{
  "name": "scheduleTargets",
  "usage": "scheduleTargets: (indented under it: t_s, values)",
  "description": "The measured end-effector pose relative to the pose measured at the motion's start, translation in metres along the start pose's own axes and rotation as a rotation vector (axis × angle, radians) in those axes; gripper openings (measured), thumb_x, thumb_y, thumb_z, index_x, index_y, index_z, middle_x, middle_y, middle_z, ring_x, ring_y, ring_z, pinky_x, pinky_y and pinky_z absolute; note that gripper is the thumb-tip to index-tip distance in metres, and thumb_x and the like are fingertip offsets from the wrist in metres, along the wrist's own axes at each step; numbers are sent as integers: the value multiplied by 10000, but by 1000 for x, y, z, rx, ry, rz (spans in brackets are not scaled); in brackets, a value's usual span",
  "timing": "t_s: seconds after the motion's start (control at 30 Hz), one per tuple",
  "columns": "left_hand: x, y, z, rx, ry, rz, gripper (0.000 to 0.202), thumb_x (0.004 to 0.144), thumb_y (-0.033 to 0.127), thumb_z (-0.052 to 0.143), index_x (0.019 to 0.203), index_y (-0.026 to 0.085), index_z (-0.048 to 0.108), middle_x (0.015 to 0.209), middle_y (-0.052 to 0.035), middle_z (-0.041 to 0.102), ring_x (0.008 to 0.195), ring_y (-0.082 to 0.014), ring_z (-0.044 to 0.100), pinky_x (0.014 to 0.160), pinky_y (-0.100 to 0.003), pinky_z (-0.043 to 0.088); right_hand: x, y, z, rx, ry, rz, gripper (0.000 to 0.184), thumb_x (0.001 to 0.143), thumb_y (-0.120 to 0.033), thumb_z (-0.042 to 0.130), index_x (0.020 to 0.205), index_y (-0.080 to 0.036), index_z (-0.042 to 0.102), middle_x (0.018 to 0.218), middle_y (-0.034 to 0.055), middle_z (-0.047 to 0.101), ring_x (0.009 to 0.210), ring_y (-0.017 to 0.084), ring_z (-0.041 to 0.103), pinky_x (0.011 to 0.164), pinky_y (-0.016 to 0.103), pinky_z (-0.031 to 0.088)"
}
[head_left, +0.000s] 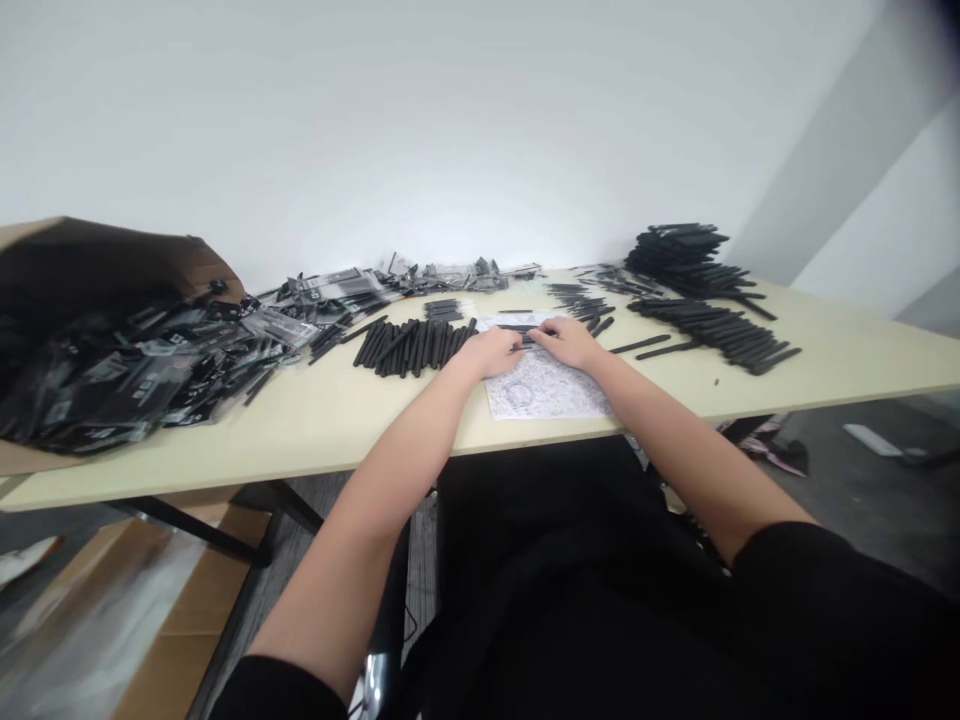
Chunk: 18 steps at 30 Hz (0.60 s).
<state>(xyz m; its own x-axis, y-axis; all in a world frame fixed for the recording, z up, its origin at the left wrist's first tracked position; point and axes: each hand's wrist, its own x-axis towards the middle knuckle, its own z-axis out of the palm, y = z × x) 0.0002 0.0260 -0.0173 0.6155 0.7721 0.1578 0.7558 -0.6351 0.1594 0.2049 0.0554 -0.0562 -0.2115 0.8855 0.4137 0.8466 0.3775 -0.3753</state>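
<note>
My left hand [495, 352] and my right hand [568, 343] are close together over a sheet of white paper [551, 398] covered in dark scribbles. Between them lie slim black pen-like sticks [529, 337], with the fingers of both hands curled closed on them; how many is too blurred to tell. Just left of my left hand, a row of thicker black pens [409, 347] lies side by side. Behind my right hand are more thin black sticks [577, 300]. A few loose black pens [667, 346] lie to its right.
On the left, a cardboard box [112, 250] lies on its side, spilling black-and-clear packets [150, 385] onto the pale table [315, 440]. More packets [345, 285] line the wall side. Stacked black pens [675, 250] and a long row [727, 332] occupy the right. Another carton [187, 610] is underneath.
</note>
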Motion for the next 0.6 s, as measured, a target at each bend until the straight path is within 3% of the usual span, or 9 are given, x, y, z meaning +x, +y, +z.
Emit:
scheduleTargets:
  t_s: [0.27, 0.6]
  values:
    - [0, -3, -1, -16, 21, 17, 294, 924, 343, 503, 1058, 172, 702, 1056, -100, 712, 912, -232, 648, 789, -302, 487, 4, 3, 4, 24, -2, -8, 419, 905, -520, 489, 897, -169, 718, 933, 88, 711, 859, 209, 610, 756, 293, 403]
    - [2, -10, -1, -33, 52, 88, 288, 926, 327, 493, 1010, 171, 719, 1019, -89, 730, 894, -229, 655, 807, -307, 490, 0, -11, -7, 7, -40, 11, 383, 934, -482, 483, 889, -171, 703, 950, 83, 718, 840, 191, 615, 706, 267, 393]
